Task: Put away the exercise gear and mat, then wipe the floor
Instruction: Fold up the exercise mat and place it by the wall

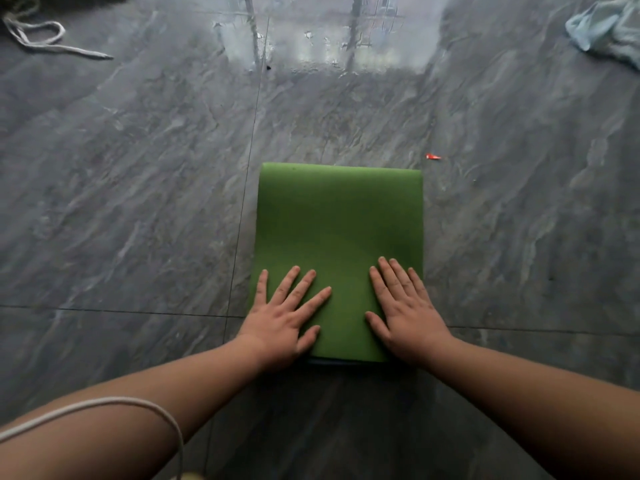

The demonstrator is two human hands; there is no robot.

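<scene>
Both hands, left hand (282, 318) and right hand (407, 315), pressed flat, fingers (294, 289) spread, gripping nothing, on the seemingly folded green mat (341, 216); no writing showed.

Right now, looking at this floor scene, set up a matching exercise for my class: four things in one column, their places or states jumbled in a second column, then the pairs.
Things:
1. green mat
2. white rope
3. light blue cloth
4. red scrap

Places:
A. far right corner
B. under both flat hands
C. just beyond the mat's far right corner
D. far left corner

Pairs: 1-B, 2-D, 3-A, 4-C
</scene>
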